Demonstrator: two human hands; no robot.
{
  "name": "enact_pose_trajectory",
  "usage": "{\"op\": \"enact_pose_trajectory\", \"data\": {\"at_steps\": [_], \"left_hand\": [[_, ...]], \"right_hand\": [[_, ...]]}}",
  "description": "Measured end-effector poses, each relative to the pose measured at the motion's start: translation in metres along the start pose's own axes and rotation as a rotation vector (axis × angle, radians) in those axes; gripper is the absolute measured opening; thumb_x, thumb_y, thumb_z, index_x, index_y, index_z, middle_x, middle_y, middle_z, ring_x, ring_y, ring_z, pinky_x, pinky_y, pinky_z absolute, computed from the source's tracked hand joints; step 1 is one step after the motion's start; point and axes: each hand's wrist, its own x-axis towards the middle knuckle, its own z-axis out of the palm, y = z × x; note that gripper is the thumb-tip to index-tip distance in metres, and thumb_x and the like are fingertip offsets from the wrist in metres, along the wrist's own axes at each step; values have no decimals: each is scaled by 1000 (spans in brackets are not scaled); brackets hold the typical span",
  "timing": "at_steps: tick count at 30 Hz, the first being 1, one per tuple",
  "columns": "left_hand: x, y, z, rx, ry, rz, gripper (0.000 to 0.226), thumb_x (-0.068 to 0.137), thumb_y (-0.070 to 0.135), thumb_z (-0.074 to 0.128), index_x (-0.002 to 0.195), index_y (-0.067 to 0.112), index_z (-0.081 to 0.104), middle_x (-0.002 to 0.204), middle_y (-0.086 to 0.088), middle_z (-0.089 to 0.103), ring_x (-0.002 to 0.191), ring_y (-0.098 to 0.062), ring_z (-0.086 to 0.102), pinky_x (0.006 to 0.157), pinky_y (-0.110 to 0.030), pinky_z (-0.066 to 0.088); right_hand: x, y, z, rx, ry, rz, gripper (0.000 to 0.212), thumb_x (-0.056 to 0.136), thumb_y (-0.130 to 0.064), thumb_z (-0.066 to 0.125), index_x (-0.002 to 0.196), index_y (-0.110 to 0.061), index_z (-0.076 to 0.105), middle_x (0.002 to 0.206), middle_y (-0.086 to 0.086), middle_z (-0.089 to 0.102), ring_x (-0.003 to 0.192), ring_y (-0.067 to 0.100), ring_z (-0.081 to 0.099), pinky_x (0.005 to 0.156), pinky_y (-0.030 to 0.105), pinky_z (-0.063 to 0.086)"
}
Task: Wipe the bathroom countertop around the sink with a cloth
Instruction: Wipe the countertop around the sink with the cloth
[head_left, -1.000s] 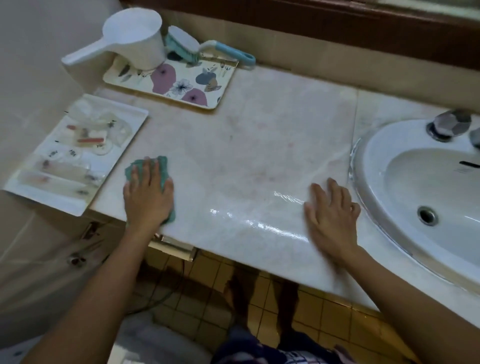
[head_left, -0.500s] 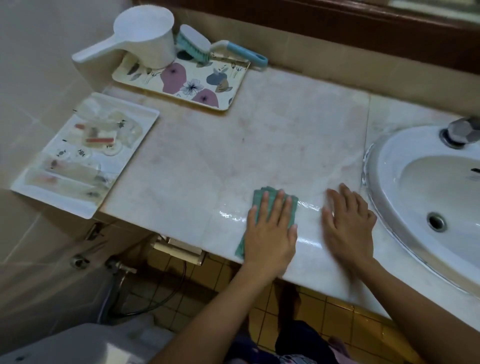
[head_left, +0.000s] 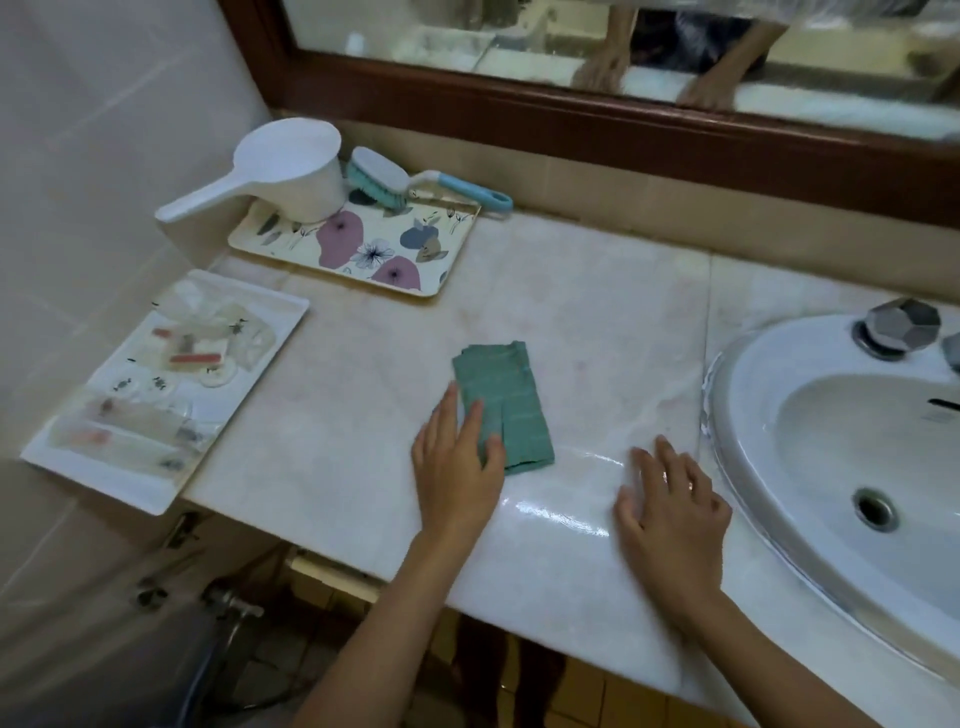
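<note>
At the far left a white tray (head_left: 171, 483) of small wrapped toiletries hangs partly over the left edge of the surface (head_left: 597, 332), and farther back a flowered tray (head_left: 363, 249) carries a white dipper (head_left: 291, 169) and a teal-bristled brush (head_left: 384, 182). The step in hand looks like wiping the open stretch left of the sink: the folded green cloth (head_left: 506, 400) lies flat in the middle of the surface, its long side running near to far. The left hand (head_left: 454, 467) lies flat with fingers spread loosely, only the fingertips pressing on the cloth's near left corner while the palm sits on bare stone; nothing is pinched. A wet sheen shows on the near strip between the two hands, while the far stretch towards the trays looks duller and faintly stained, so the next move probably calls for getting the palm fully over the cloth and pushing it away into that zone. The right hand (head_left: 670, 512) rests open, palm down, fingers apart, holding nothing, just left of the sink (head_left: 737, 395), apparently as a brace.
</note>
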Motion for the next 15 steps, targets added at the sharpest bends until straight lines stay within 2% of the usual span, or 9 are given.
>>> {"op": "enact_pose_trajectory", "data": {"at_steps": [2, 5, 7, 10, 13, 15], "left_hand": [[-33, -33, -14, 62, 83, -51, 49, 91, 36, 41, 138, 23, 51, 158, 0, 26, 141, -21, 27, 110, -40, 24], [-56, -69, -24, 147, 98, -147, 50, 94, 40, 36, 140, 27, 48, 160, -1, 21, 145, -24, 20, 110, -51, 28], [-58, -77, -26, 256, 72, -110, 53, 95, 45, 28, 143, 31, 42, 160, -1, 19, 146, -22, 18, 109, -50, 30], [-65, -81, -24, 292, 33, -68, 54, 96, 47, 26, 148, 34, 33, 160, 1, 16, 147, -18, 14, 110, -42, 25], [-64, -79, -24, 263, 69, -93, 52, 96, 47, 31, 146, 36, 35, 160, 3, 16, 147, -15, 15, 109, -37, 22], [-63, -81, -25, 233, 94, -81, 50, 94, 47, 36, 143, 36, 39, 160, 4, 20, 146, -13, 17, 106, -35, 24]], "right_hand": [[5, -20, -3, 99, 31, -36, 54, 82, -42, 33, 123, -18, 58, 144, 8, 47, 128, 33, 40, 95, 48, 33], [20, -72, -5, 162, 48, -284, 50, 85, -41, 37, 126, -18, 55, 145, 11, 44, 127, 33, 41, 94, 47, 36], [37, -106, 0, 152, -33, -362, 53, 91, -45, 32, 139, -24, 41, 156, 9, 27, 139, 33, 26, 103, 48, 31], [53, -137, 15, 71, -161, -337, 58, 97, -52, 20, 151, -32, 14, 163, 4, -2, 148, 32, -3, 115, 46, 14], [54, -150, 24, -22, -181, -352, 61, 97, -54, 11, 154, -32, 1, 162, 3, -11, 147, 33, -14, 117, 45, 6], [59, -157, 24, -72, -181, -482, 61, 97, -55, 9, 154, -33, -1, 161, 0, -13, 147, 31, -17, 118, 43, 7]]}}
